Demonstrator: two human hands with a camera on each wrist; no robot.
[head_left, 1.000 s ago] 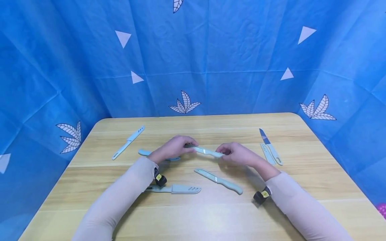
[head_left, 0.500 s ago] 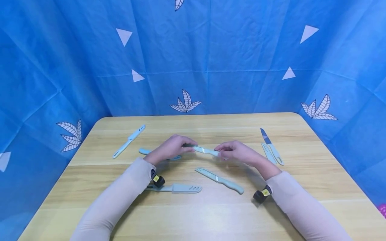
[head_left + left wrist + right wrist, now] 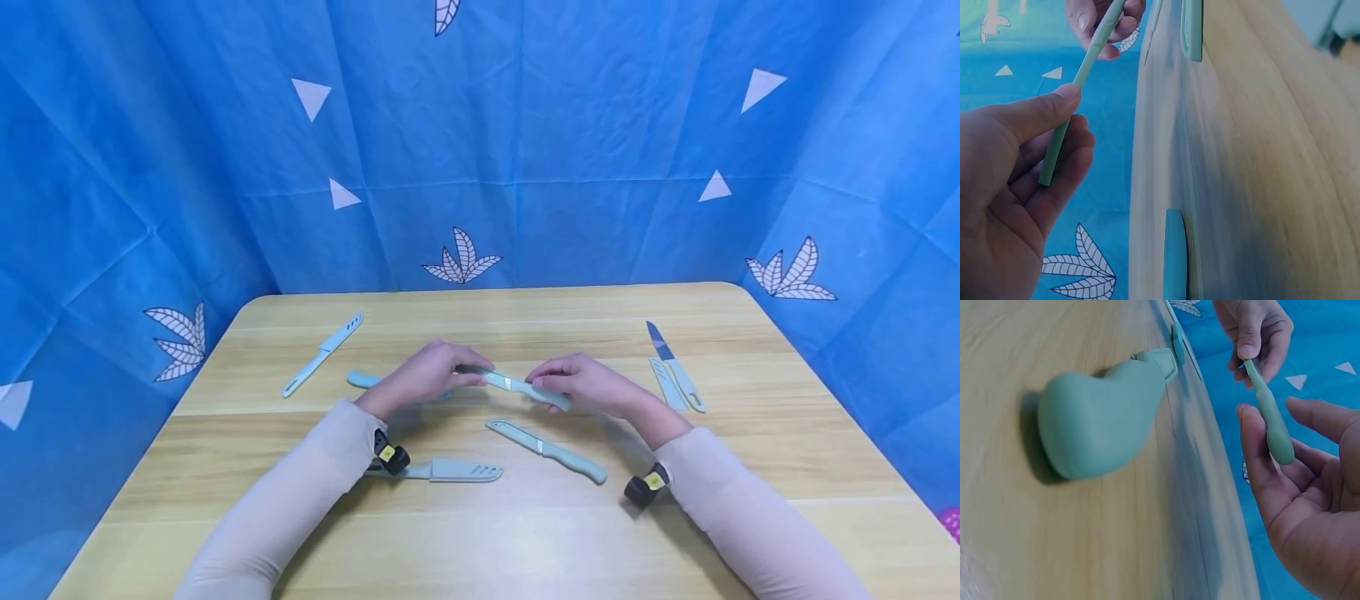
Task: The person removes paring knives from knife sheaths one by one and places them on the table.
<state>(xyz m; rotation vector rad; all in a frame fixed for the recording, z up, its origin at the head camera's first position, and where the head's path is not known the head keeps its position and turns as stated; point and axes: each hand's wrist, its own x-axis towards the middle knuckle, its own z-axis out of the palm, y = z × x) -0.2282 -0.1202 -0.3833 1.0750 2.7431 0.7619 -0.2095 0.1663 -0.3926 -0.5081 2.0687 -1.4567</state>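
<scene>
A pale green sheathed knife (image 3: 510, 383) is held up over the table between both hands. My left hand (image 3: 442, 367) pinches its sheath end between thumb and fingers, as the left wrist view shows at the sheath (image 3: 1060, 140). My right hand (image 3: 585, 383) is at the handle (image 3: 1275, 431): its loosely bent fingers touch the side and underside, while the thumb stands apart from it. The butt of the handle shows below the right fingers in the head view. Just in front lies another sheathed knife (image 3: 547, 450), whose handle (image 3: 1104, 425) looms large in the right wrist view.
A broad sheathed knife (image 3: 465, 471) lies partly under the left forearm. Behind that arm is a blue handle (image 3: 363, 379). At the back left lies a sheathed knife (image 3: 322, 354). On the right, a bare-bladed knife (image 3: 675, 367) lies beside its separate sheath (image 3: 667, 385).
My right hand has shifted slightly left along the handle, and the butt, earlier hidden by the fingers, now shows. The left hand keeps its pinch. The knives on the table have not moved.
</scene>
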